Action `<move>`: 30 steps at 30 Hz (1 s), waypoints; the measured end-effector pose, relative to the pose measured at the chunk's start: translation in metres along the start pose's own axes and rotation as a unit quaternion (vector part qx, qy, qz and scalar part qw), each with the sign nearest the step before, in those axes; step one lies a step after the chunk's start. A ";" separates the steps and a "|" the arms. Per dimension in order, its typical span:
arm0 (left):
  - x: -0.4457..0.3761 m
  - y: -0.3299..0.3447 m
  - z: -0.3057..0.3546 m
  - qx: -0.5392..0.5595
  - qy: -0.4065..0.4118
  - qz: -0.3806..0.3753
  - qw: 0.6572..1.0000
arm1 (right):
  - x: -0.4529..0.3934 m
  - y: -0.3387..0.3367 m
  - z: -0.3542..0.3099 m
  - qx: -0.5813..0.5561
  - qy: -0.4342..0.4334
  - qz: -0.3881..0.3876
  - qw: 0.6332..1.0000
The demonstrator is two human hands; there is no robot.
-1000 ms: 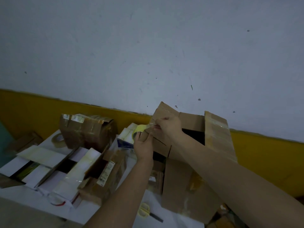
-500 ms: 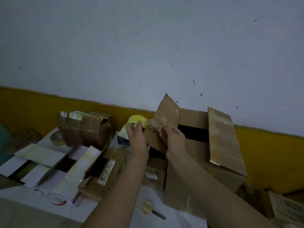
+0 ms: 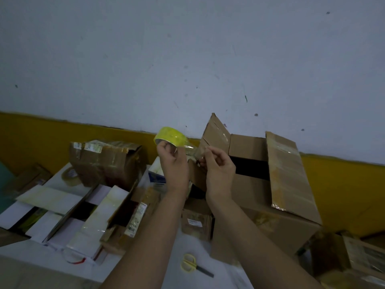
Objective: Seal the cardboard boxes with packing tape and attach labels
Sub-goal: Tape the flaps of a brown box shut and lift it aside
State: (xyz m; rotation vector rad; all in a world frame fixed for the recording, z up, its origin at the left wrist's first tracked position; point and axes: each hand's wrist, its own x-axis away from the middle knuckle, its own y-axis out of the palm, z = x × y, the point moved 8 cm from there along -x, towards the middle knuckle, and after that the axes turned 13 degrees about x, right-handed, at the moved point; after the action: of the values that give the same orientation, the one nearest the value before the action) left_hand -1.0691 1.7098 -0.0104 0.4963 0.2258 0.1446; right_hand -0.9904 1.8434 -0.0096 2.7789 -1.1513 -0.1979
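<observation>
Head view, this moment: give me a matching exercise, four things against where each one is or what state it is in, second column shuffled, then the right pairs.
Things:
1. yellow tape roll
2. scissors
3. big cardboard box
4. second tape roll

Place or state:
A. lying on the white table surface near the forearms
B. top flaps open, dark inside showing
C. held up in the left hand, its free end pinched by the right hand
D. lying on a white box, left of the taped brown parcel

Pairs: 1-C, 2-A, 3-B, 4-D

Dim, bluish cast; soft throughout; wide-angle bending at edges; corners darker.
</observation>
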 end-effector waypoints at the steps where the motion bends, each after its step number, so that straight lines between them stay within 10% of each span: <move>1: -0.001 0.000 0.004 0.002 0.015 0.007 1.000 | -0.001 0.001 -0.004 -0.010 -0.008 -0.008 1.000; 30: 0.008 0.009 0.015 0.011 0.086 0.009 0.996 | 0.010 -0.027 0.017 0.039 0.063 0.034 0.997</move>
State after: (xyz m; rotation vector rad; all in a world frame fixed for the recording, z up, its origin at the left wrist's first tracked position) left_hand -1.0586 1.7121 0.0054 0.5091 0.3913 0.2022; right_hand -0.9681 1.8541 -0.0319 2.7670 -1.2457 0.0284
